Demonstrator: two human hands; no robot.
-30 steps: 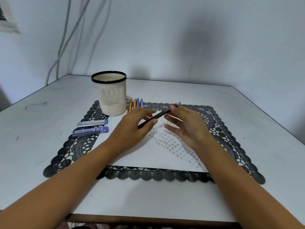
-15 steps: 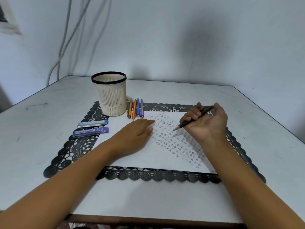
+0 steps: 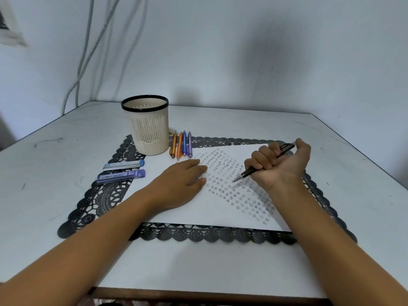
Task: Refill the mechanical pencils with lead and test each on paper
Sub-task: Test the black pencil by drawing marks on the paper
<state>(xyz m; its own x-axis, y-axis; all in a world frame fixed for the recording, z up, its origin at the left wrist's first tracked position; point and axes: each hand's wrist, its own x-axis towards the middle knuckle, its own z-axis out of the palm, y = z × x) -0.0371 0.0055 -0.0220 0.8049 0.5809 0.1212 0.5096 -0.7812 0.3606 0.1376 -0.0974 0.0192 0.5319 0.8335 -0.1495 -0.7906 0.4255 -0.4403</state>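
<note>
**Pencil poised for its test on paper**

At the middle of the paper (image 3: 176,215), the right hand (image 3: 284,166) is closed in a fist-like writing grip around a black pencil (image 3: 260,167), whose long axis slants from the cap end, up toward the far right corner of the mat (image 3: 103,195), down and left to the tip. That tip sits at the paper or just above it — contact cannot be told — among rows of small pencilled stars. The wrist is bent and appears to rest on the sheet, forearm coming in from the near right. The left hand (image 3: 183,184) lies flat, palm down, fingers together, pressing the sheet just left of the tip; it pinches nothing. By this reading the step in hand is the test stroke, and the move turns on one thing: the tip points toward the steadying left hand, so a short stroke has open paper between the two. Four more pencils (image 3: 181,144) lie side by side at the mat's far edge, beside a cup (image 3: 148,129). Two lead cases (image 3: 122,171) rest along the left edge, well apart from both hands.
</note>
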